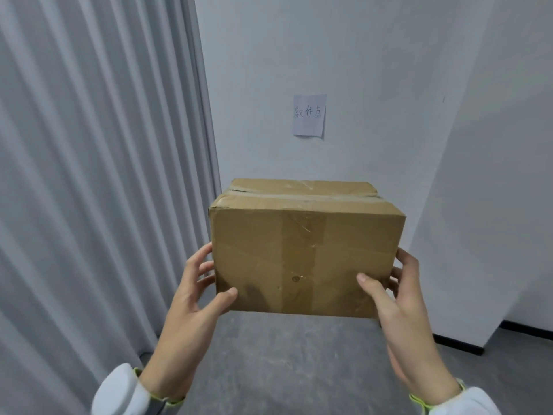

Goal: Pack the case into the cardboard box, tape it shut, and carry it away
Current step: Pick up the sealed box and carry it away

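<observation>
The cardboard box [305,253] in the middle of the frame is brown, with shiny see-through tape [302,196] across its top. The curtain [98,175] on the left is light grey with long folds. The wall [374,70] is white. A pale paper note [309,115] in the upper middle has dark writing. The floor [287,369] at the bottom is grey and speckled. The sleeves [119,393] are white with yellow-green edges.

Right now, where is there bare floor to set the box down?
Grey floor lies bare below the cardboard box, bordered by the curtain on the left and the wall with its paper note ahead. Left hand and right hand grip the box's sides. The right corner narrows.
</observation>
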The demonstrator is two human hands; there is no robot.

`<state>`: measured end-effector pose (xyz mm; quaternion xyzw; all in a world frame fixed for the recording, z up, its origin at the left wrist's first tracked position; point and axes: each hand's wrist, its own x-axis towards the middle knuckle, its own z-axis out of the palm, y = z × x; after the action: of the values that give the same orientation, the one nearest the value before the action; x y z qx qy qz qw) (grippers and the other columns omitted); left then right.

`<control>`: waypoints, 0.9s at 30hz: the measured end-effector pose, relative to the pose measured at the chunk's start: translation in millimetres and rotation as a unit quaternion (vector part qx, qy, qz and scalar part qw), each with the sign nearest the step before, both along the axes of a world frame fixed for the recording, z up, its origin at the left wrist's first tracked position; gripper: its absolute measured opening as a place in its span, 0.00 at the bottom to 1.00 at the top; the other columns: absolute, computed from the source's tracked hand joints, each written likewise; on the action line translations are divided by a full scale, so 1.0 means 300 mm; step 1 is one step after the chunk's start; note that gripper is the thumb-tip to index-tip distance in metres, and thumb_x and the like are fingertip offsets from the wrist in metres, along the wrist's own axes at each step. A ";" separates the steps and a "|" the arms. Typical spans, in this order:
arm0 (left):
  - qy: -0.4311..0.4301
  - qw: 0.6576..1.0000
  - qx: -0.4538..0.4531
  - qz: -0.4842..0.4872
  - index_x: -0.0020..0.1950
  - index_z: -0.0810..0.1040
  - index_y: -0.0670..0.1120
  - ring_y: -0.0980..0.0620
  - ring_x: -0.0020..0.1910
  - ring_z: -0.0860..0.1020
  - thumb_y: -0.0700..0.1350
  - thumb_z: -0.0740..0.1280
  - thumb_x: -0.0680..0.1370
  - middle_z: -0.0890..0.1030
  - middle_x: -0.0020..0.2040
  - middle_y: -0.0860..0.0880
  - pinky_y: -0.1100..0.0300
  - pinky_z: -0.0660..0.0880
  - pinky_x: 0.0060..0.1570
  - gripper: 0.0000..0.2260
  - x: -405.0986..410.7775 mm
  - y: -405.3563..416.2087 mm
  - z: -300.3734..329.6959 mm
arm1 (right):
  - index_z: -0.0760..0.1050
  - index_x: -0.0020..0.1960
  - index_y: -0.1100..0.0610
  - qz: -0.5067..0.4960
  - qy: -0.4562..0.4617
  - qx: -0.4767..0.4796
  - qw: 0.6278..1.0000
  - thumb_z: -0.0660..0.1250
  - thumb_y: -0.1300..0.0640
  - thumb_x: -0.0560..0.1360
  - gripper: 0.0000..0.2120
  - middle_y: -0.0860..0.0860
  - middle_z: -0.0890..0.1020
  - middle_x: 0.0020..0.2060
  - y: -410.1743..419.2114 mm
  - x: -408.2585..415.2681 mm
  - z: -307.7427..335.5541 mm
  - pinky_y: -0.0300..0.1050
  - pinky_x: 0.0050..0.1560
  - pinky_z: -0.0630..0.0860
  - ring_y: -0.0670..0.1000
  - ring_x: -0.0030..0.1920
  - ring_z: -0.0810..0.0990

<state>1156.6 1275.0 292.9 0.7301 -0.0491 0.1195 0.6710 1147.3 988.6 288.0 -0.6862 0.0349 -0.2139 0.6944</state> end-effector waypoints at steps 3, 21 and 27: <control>-0.018 1.000 -0.009 -0.019 0.71 0.68 0.72 0.60 0.66 0.75 0.43 0.72 0.79 0.77 0.65 0.61 0.50 0.79 0.56 0.30 0.207 0.074 -0.021 | 0.67 0.66 0.29 -0.026 0.000 -0.009 1.000 0.74 0.36 0.66 0.31 0.40 0.82 0.57 0.081 0.164 -0.013 0.50 0.58 0.80 0.41 0.58 0.82; -0.022 0.993 -0.007 -0.120 0.68 0.69 0.73 0.67 0.61 0.76 0.41 0.71 0.79 0.78 0.61 0.65 0.61 0.76 0.52 0.29 1.159 0.379 0.072 | 0.66 0.66 0.28 -0.118 -0.011 -0.014 0.993 0.73 0.37 0.67 0.30 0.36 0.81 0.58 0.417 0.941 0.052 0.54 0.62 0.80 0.43 0.64 0.78; -0.005 0.993 -0.007 -0.118 0.69 0.69 0.73 0.66 0.62 0.76 0.41 0.71 0.79 0.78 0.63 0.63 0.62 0.77 0.49 0.30 1.358 0.362 0.033 | 0.66 0.67 0.29 -0.121 0.003 -0.021 0.992 0.73 0.37 0.67 0.31 0.37 0.81 0.59 0.398 1.142 0.030 0.57 0.65 0.79 0.44 0.65 0.78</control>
<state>1564.1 1383.7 302.9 0.7136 -0.1376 0.0437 0.6855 1489.9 1108.1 297.0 -0.6919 0.1159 -0.2949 0.6488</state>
